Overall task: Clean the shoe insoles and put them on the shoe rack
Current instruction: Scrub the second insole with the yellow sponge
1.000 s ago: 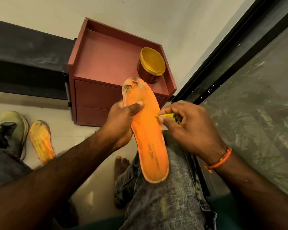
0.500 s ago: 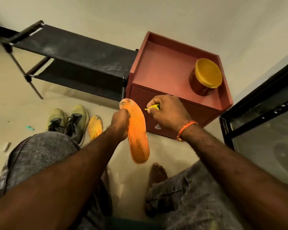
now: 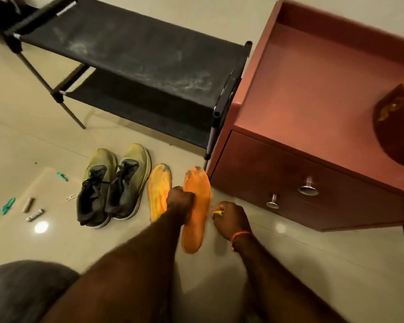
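My left hand grips an orange insole by its left edge, low over the floor, toe end pointing away from me. A second orange insole lies flat on the floor just left of it, beside the shoes. My right hand pinches a small yellow cleaning piece just right of the held insole. The black two-shelf shoe rack stands beyond, with nothing on its dusty shelves.
A pair of olive-green sneakers sits on the floor left of the insoles. A red-brown drawer cabinet with a yellow-lidded jar stands at the right, against the rack. Small bits litter the floor at the left.
My view has swung down and left. My left hand has lowered the insole from lap height to just above the floor beside the other insole. My right hand followed with the yellow piece.
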